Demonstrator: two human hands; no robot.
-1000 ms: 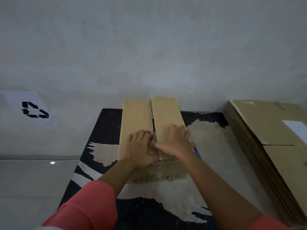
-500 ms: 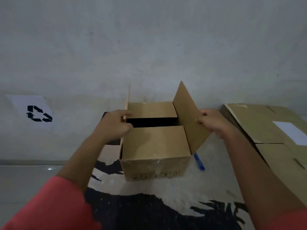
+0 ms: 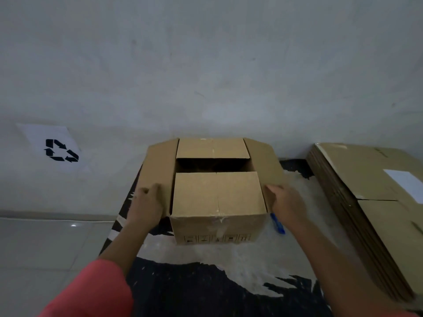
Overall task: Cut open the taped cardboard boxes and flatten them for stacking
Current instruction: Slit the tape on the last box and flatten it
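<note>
A brown cardboard box (image 3: 217, 216) stands on a black and white mat against the wall. Its two long flaps are folded out to the left and right. The two short flaps lie across the top with a dark gap between them. My left hand (image 3: 146, 204) rests on the outer left flap (image 3: 158, 168), fingers laid over it. On the other side, my right hand (image 3: 286, 202) presses on the outer right flap (image 3: 265, 165), fingers fairly straight. A blue cutter (image 3: 278, 225) lies on the mat just right of the box, partly behind my right wrist.
A thick stack of flattened cardboard (image 3: 366, 202) lies at the right, with a white label on top. The wall runs close behind the box. A paper sheet with a recycling sign (image 3: 59, 149) hangs on the wall at the left. Pale floor tiles (image 3: 45, 248) lie left of the mat.
The box was shut with both hands at its centre seam. The hands pulled the two long flaps apart and up, then pushed them outward and down to each side.
</note>
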